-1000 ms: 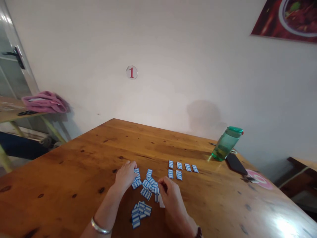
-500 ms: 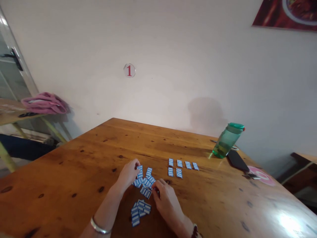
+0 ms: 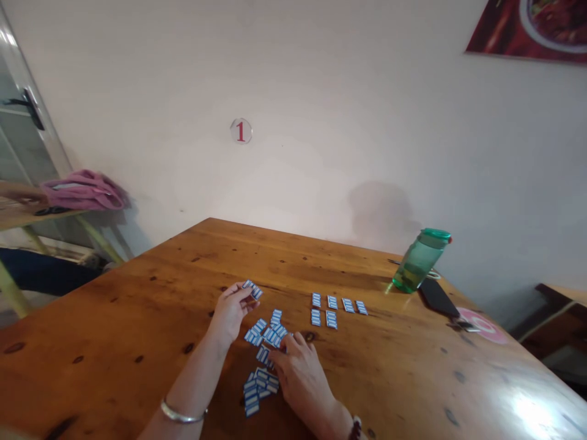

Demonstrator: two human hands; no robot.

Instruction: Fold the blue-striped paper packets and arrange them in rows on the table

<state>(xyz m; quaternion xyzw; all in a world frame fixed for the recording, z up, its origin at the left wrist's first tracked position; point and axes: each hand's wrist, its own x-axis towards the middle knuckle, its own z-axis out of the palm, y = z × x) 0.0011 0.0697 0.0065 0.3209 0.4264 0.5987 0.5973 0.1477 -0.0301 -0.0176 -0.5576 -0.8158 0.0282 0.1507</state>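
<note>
My left hand (image 3: pixel 232 308) is raised over the table, pinching a small blue-and-white card (image 3: pixel 252 288) between thumb and fingers. Below it lies a loose heap of similar cards (image 3: pixel 257 330), overlapping at different angles. My right hand (image 3: pixel 300 366) rests at the heap's right side, fingers curled down, with the thumb on the edge of one card (image 3: pixel 265 354); its fingertips are partly hidden. Nearer to me is a second overlapping pile of cards (image 3: pixel 260 386). To the right, several cards (image 3: pixel 332 302) lie spaced apart in two rows.
On the wooden table's (image 3: pixel 183 269) right side stand a green bottle (image 3: pixel 419 263), a dark flat object (image 3: pixel 439 297) and a pink round mat (image 3: pixel 488 326). A pink cloth bundle (image 3: pixel 85 190) lies on another table at left, where a person's arm (image 3: pixel 21 193) reaches in.
My left hand has lifted a card up and away from the heap. My right hand has shifted slightly left and down, over a card. Another person's arm has appeared at far left.
</note>
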